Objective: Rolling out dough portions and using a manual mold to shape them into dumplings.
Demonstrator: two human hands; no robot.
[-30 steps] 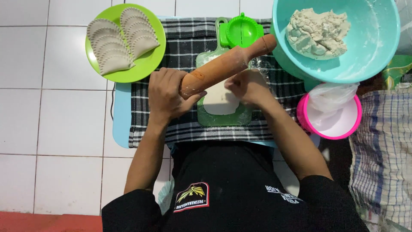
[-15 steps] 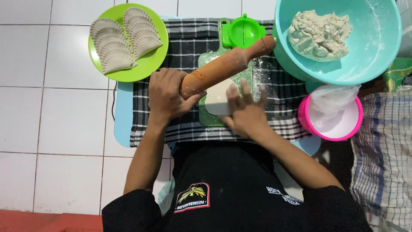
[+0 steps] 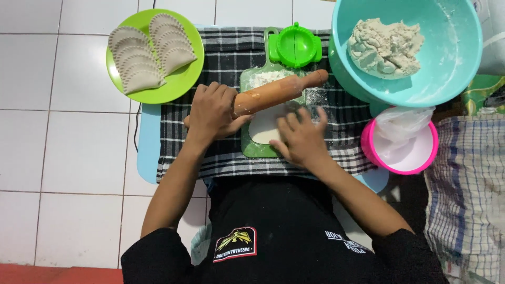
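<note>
On a checked cloth (image 3: 221,58) over white tile, the left hand (image 3: 213,111) is gripping the rolling pin (image 3: 281,92), angling up-right above the dough sheet (image 3: 265,129), which the right hand (image 3: 300,139) is pressing flat-fingered.

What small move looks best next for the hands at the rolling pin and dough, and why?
Probably lift the right hand off the dough sheet and onto the free end of the rolling pin. Only the left hand has a grip on it, and it sits at the sheet's far edge.
</note>
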